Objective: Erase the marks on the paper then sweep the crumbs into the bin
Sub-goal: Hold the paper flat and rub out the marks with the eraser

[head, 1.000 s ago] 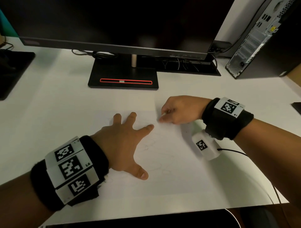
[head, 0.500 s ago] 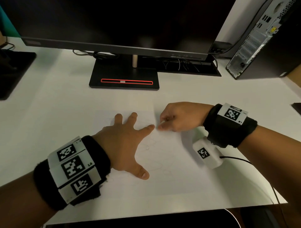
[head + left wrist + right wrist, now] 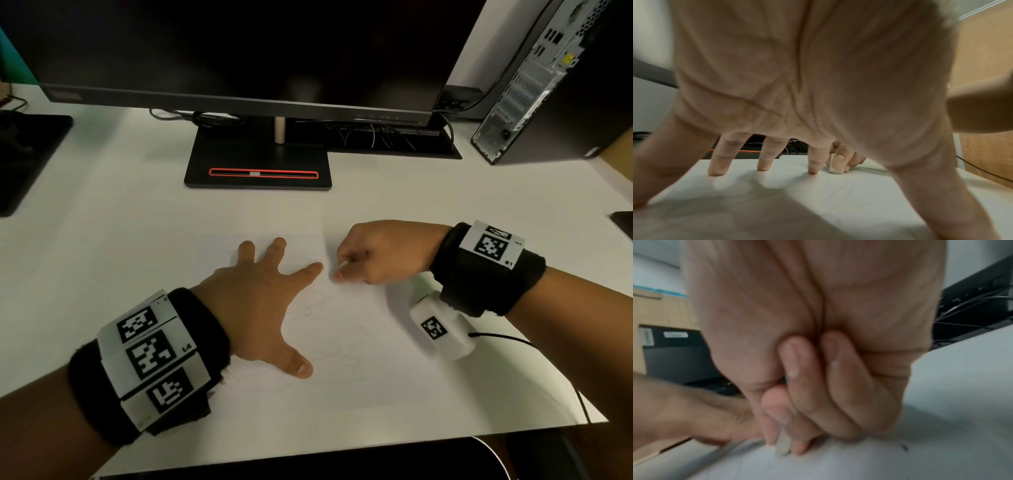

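Note:
A white sheet of paper (image 3: 359, 359) with faint pencil scribbles lies on the white desk. My left hand (image 3: 263, 301) presses flat on it, fingers spread and straight; its fingertips (image 3: 715, 170) rest on the sheet. My right hand (image 3: 373, 255) sits at the paper's far right part, just beside the left index finger. Its thumb and fingers pinch a small white eraser (image 3: 835, 170), whose tip touches the paper (image 3: 900, 459). The eraser (image 3: 782, 446) sticks out below the curled fingers. No bin is in view.
A monitor with a black base (image 3: 258, 164) stands behind the paper. A computer tower (image 3: 534, 85) is at the back right, with cables (image 3: 376, 133) beside the base. A dark object (image 3: 24, 161) lies at the left. The desk's front edge (image 3: 342, 448) is close.
My right hand with the eraser has slid a little nearer along the paper, towards the left index fingertip. The left hand has stayed pressed in place.

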`<state>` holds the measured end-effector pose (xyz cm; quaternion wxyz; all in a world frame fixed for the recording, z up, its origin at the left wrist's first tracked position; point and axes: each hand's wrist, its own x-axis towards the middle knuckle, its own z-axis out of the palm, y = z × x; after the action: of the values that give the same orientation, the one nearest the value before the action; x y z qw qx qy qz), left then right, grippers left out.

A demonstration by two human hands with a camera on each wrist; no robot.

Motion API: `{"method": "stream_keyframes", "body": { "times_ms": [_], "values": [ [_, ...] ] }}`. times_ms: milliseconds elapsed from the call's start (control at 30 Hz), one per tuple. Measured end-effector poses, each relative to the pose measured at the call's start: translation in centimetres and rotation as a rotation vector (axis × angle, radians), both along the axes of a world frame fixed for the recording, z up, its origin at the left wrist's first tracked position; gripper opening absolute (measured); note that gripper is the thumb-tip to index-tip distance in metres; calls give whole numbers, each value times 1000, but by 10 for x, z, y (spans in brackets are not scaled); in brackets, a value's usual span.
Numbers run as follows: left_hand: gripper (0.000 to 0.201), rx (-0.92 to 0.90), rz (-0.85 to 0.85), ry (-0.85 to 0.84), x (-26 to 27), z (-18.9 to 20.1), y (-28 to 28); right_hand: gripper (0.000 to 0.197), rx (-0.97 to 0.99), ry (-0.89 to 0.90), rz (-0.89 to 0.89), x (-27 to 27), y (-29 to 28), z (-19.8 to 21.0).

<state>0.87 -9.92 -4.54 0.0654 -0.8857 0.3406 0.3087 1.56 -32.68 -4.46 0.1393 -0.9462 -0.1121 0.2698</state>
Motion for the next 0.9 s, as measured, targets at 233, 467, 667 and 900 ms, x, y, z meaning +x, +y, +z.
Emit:
{"method": "stream_keyframes", "body": {
  "times_ms": [233, 467, 667, 900],
  "values": [
    [129, -1, -3, 3, 0, -1, 0, 43, 7, -17, 17, -9, -1, 1],
    [129, -1, -6, 3, 0, -1, 1, 42, -7, -32, 36, -11, 2, 3],
    [129, 4, -9, -8, 0, 0, 0, 42, -2, -62, -4, -12, -2, 5],
    [130, 12, -14, -8, 0, 0, -1, 42, 8, -86, 2, -18, -5, 3]
  ]
}}
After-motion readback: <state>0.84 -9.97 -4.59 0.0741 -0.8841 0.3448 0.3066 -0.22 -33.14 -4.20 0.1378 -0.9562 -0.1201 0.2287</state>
